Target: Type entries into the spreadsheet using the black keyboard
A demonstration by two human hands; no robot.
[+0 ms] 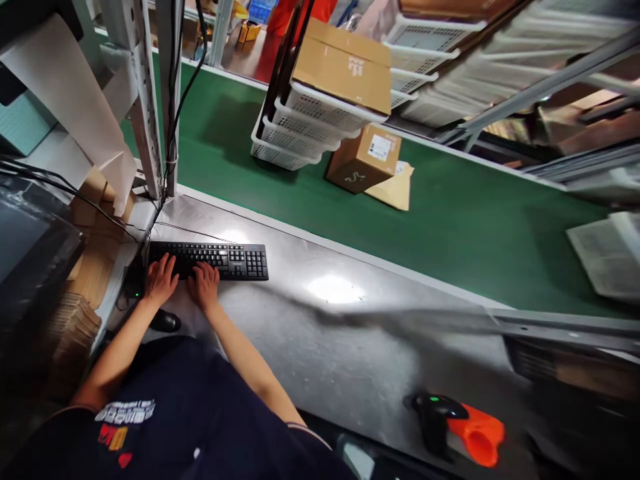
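A black keyboard (245, 261) lies on the shiny metal table (300, 347), close to the upright post. My left hand (161, 280) rests on the keyboard's left part, its fingers spread over the keys. Beside it my right hand (205, 283) reaches onto the middle keys, fingers apart as well. Neither hand holds anything. Just below my left hand sits a black computer mouse (166, 321), partly covered by my forearm.
Behind the table runs a green conveyor belt (465, 233) bearing stacked white baskets (290, 133), a cardboard box (365, 157) and a padded envelope (397, 190). An orange tape dispenser-like tool (483, 433) and a black device (435, 413) stand front right. Flattened cardboard (75, 327) is at left.
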